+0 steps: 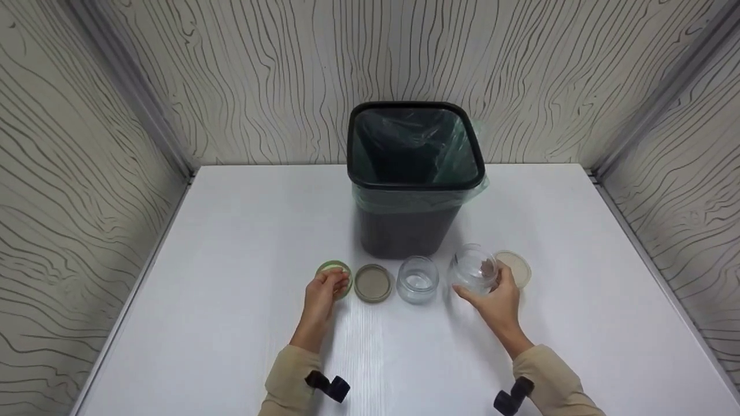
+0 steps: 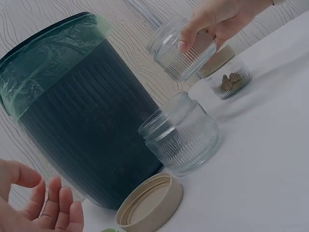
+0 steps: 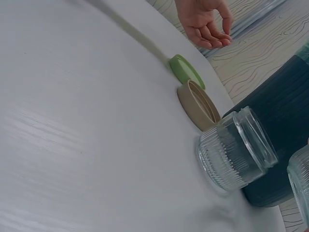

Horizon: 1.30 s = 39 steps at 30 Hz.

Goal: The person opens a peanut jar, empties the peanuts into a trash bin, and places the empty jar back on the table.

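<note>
My right hand [image 1: 498,300] grips a clear ribbed glass jar [image 2: 176,55] around its side, holding it up off the table and slightly tilted. Just left of it, an open glass jar [image 1: 417,282] of the same kind stands upright. My left hand [image 1: 325,287] hovers over a green lid [image 3: 185,72], its fingers loosely bent and holding nothing. Between that lid and the standing jar lies a beige lid [image 1: 373,283], hollow side up. Behind the lifted jar, a third jar [image 2: 231,83] wears a beige lid [image 1: 514,268] and contains brown, dry-looking pieces.
A dark ribbed trash bin [image 1: 407,231] with a translucent green liner stands directly behind the row of jars and lids. Wood-grain panels [image 1: 272,81] enclose the white table [image 1: 231,289] at the back and both sides.
</note>
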Each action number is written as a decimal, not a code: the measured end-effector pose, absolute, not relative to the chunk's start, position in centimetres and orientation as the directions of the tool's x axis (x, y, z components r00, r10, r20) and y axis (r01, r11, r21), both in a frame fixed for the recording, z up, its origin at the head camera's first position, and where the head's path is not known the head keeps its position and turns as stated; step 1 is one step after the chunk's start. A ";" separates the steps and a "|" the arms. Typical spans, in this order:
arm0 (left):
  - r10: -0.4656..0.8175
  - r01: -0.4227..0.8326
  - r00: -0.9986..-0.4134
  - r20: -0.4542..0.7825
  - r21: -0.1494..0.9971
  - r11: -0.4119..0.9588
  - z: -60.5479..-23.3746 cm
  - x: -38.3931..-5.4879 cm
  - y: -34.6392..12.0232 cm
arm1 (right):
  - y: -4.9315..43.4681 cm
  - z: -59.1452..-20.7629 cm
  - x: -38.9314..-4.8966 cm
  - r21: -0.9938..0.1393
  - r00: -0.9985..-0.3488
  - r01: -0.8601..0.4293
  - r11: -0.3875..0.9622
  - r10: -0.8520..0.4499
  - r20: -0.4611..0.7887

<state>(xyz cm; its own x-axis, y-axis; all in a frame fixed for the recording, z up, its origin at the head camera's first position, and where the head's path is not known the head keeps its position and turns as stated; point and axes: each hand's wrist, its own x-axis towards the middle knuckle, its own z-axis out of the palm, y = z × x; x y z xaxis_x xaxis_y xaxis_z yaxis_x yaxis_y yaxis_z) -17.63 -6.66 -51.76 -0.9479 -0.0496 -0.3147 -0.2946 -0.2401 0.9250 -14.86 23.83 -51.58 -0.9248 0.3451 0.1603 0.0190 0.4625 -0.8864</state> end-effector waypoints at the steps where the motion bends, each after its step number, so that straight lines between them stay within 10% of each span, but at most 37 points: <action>1: -0.054 -0.296 -0.948 -0.314 0.930 -0.218 -51.9 -17.6 -6.6 | 23.8 -51.7 -14.8 -0.887 -0.926 0.022 0.461 0.345 0.156; 39: -0.010 -0.163 -0.987 -0.163 0.983 0.088 -53.1 -16.5 -7.0 | 22.1 -56.0 -13.2 -0.893 -0.875 0.023 0.450 0.441 0.199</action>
<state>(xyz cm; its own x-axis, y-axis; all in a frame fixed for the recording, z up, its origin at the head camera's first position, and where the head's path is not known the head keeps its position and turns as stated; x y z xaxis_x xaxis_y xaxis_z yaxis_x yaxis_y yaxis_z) -16.47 -7.01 -53.10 -0.9865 -0.0102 -0.1632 -0.1635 0.0877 0.9826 -13.22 22.07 -56.00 -0.8751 0.4410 0.1994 0.0232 0.4498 -0.8929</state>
